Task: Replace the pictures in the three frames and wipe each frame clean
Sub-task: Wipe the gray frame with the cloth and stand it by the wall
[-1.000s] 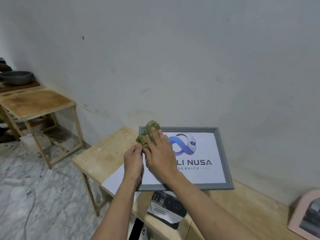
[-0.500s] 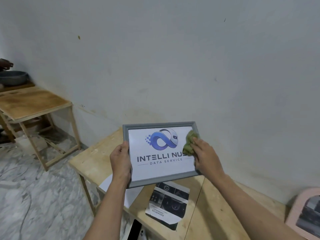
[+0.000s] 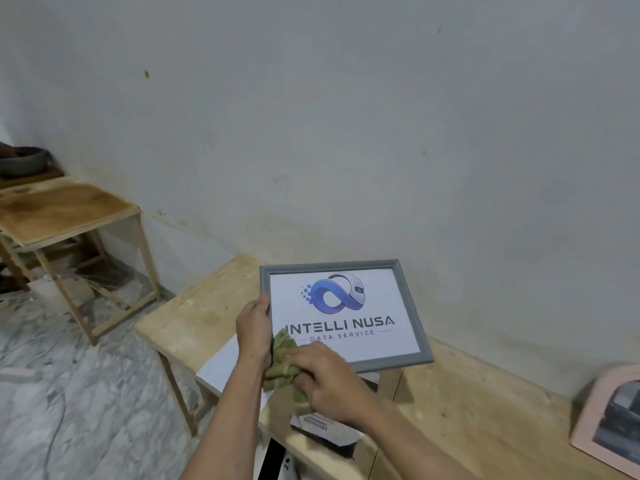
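A dark printed sheet (image 3: 325,434) on the wooden surface (image 3: 450,420) is mostly hidden under the right hand (image 3: 325,379), which grips a crumpled green cloth (image 3: 282,362) against the grey frame (image 3: 412,313) at its lower left corner. The left hand (image 3: 254,327) pinches the frame's left edge, holding it tilted above the surface. Its white picture reads "INTELLI NUSA". A pink frame (image 3: 595,420) is cut off at right.

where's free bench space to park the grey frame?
Bare wood lies on the bench between the grey frame and the pink frame, and on its far left end beside the left hand. It is crowded at the near edge: white sheet, dark leaflet, cloth, right hand.
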Action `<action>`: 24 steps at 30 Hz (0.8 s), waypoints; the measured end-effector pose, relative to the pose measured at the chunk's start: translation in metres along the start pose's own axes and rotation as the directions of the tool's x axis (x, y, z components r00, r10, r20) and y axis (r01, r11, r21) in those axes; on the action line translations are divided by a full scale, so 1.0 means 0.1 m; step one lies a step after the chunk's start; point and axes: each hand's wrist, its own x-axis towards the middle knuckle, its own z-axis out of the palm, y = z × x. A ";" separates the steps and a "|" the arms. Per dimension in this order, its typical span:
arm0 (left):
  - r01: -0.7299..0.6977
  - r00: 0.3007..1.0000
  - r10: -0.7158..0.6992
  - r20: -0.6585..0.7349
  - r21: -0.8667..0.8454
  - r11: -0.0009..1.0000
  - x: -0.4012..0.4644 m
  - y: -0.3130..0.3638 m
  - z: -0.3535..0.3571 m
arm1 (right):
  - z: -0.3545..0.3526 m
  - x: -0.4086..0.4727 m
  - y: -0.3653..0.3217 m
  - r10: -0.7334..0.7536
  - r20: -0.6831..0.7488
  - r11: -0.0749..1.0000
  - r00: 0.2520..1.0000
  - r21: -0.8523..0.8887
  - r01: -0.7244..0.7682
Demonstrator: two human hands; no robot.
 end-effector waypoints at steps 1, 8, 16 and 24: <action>0.020 1.000 -0.020 0.015 0.007 1.000 0.00 0.01 -0.03 | -0.16 0.07 -0.02 0.021 -0.013 0.997 1.000 0.073 -0.020; 0.091 0.977 -0.068 0.202 -0.104 0.990 -0.17 0.27 0.04 | -0.66 0.94 0.29 -0.100 -0.288 0.924 0.952 -0.382 -0.018; -0.032 0.996 0.033 0.082 -0.018 0.999 0.01 0.27 -0.18 | -0.04 0.15 -0.02 -0.123 0.197 0.988 0.973 -0.074 0.139; -0.064 0.991 0.050 0.123 0.106 0.992 -0.18 0.04 0.01 | -0.74 0.71 -0.08 0.161 -0.191 0.983 0.968 0.117 -0.140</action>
